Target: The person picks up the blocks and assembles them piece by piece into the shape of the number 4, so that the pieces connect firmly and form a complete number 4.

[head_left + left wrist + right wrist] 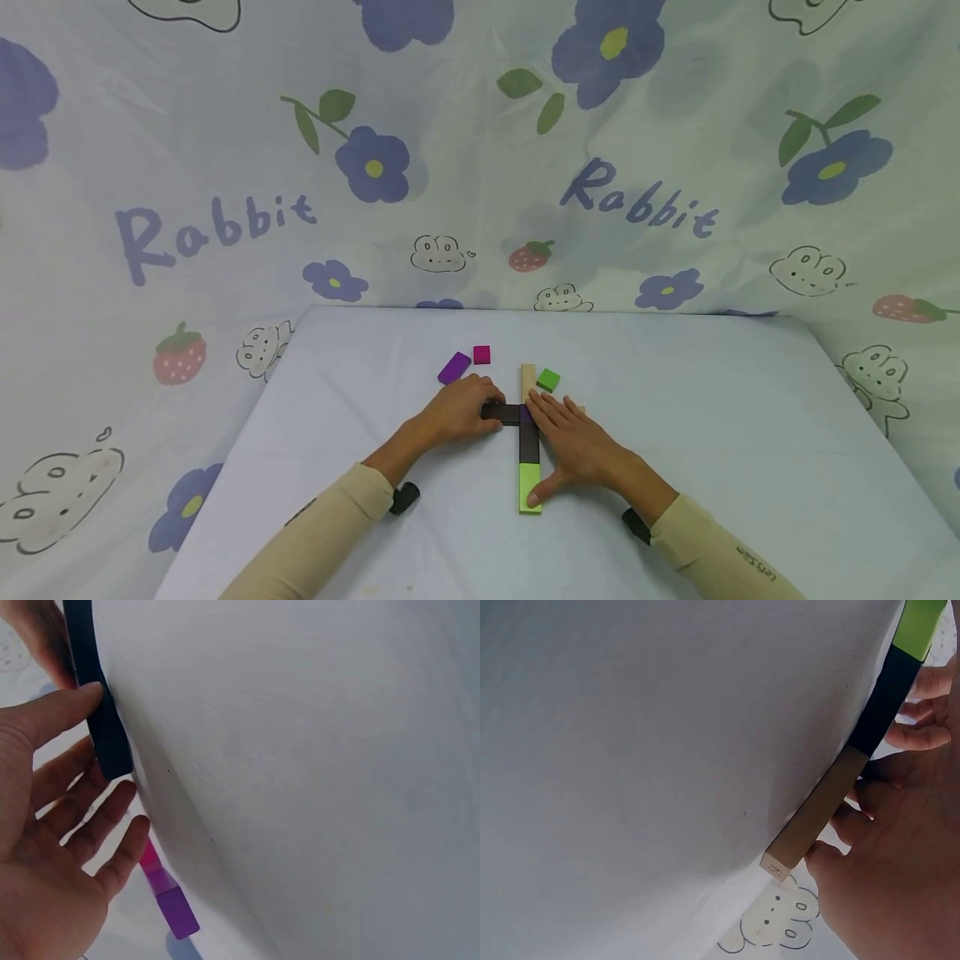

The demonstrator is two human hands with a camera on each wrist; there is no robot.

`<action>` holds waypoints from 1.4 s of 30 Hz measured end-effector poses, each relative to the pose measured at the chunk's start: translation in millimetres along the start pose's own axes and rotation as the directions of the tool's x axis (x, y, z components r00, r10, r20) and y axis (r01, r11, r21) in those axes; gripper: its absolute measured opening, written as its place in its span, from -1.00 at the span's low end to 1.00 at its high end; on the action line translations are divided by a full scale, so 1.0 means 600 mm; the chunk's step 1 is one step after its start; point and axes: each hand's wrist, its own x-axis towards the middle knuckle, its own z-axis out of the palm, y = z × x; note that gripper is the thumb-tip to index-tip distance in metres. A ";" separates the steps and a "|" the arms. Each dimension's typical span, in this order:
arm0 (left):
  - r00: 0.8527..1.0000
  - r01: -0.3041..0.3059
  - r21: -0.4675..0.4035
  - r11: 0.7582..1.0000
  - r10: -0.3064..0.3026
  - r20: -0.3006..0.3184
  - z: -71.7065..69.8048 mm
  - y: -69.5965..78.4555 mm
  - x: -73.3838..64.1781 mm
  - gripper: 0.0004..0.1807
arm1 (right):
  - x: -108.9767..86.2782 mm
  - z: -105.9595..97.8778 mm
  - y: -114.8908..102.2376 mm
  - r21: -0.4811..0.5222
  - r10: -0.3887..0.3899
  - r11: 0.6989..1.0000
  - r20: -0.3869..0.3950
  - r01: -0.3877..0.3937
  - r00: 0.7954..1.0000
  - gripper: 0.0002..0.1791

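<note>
Several blocks lie end to end in a cross on the white table. My left hand (467, 408) pinches the left arm of it, a black block (501, 413), thumb on the near side and fingers on the far side. My right hand (576, 442) lies over the right part with its fingers stretched out. Its fingertips are at a dark purple block (526, 414) in the middle, and its thumb rests on the lime green block (529, 483) at the near end. Another black block (529, 442) sits between those two. A pale wooden block (528, 379) forms the far arm; a wooden block (817, 810) also shows in the right wrist view.
Beyond the cross lie a purple block (454, 367), a magenta cube (482, 355) and a green cube (548, 380). A patterned cloth (465, 167) hangs behind the white table (712, 417).
</note>
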 end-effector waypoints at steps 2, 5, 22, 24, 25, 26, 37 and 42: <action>1.000 -0.003 0.006 1.000 0.003 0.000 0.001 -0.001 0.001 -0.61 | 0.000 0.000 0.000 -0.001 -0.001 1.000 0.000 0.001 1.000 0.62; 1.000 -0.010 0.010 1.000 0.010 -0.002 0.001 0.000 0.001 -0.62 | 0.000 0.000 0.001 -0.003 0.000 1.000 0.000 0.000 1.000 0.62; 1.000 -0.027 -0.017 0.999 0.027 -0.001 -0.003 0.000 0.001 -0.54 | 0.002 0.000 0.003 -0.016 0.010 1.000 -0.011 -0.010 1.000 0.64; 1.000 -0.030 -0.021 0.999 0.030 0.003 -0.004 0.000 0.001 -0.52 | 0.002 0.000 0.004 -0.012 0.002 1.000 -0.015 -0.003 1.000 0.63; 0.999 -0.033 -0.023 0.999 0.033 0.006 -0.005 -0.001 0.001 -0.52 | 0.001 0.000 0.004 -0.010 -0.001 1.000 -0.016 0.001 1.000 0.63; 0.999 -0.034 -0.025 0.999 0.034 0.009 -0.006 -0.001 0.001 -0.51 | 0.001 0.000 0.004 -0.009 -0.004 1.000 -0.019 0.004 1.000 0.62; 0.998 -0.053 -0.071 0.996 0.056 0.034 -0.016 -0.007 0.002 -0.48 | 0.001 -0.001 0.002 -0.008 0.011 1.000 0.000 -0.011 1.000 0.63; 1.000 -0.016 -0.099 0.995 0.016 -0.004 -0.029 -0.011 0.009 -0.52 | 0.000 -0.003 -0.001 -0.004 0.005 1.000 -0.001 -0.005 1.000 0.63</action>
